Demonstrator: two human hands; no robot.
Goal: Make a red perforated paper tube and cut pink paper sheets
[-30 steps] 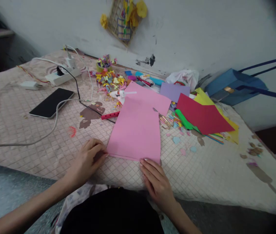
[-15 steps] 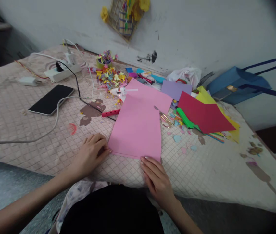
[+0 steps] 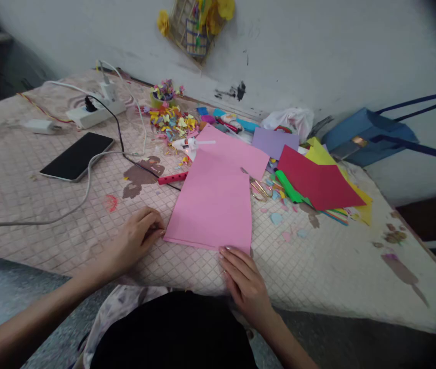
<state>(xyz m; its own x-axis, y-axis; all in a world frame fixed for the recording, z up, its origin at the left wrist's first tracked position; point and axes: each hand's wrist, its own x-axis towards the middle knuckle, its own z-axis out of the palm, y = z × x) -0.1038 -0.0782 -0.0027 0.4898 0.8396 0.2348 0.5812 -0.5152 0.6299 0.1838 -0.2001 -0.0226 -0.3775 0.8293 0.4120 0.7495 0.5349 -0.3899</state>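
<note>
A sheet of pink paper (image 3: 212, 205) lies lengthwise in front of me, with a narrow folded strip along its near edge. My left hand (image 3: 141, 236) is at the near left corner, fingers bent and tips pinched at the paper's edge. Flat on the near right part of the fold rests my right hand (image 3: 244, 279), fingers stretched out side by side. Gold-handled scissors (image 3: 260, 189) lie by the right edge, their blades over the pink paper. A white glue gun (image 3: 185, 145) sits past the far left side, above a red tube with dark dots (image 3: 172, 178).
Left stand a dark tablet (image 3: 77, 156), a power strip (image 3: 95, 114) and loose cables. Colourful paper scraps (image 3: 174, 120) pile up at the back. Red paper (image 3: 318, 179), purple paper (image 3: 275, 142) and a blue bag (image 3: 370, 136) are on the right. The patterned tablecloth (image 3: 318, 277) reaches the front edge.
My left hand has slid slightly left, from over the corner to the paper's left edge. The right hand stays on the fold. The whole view has shifted a little.
</note>
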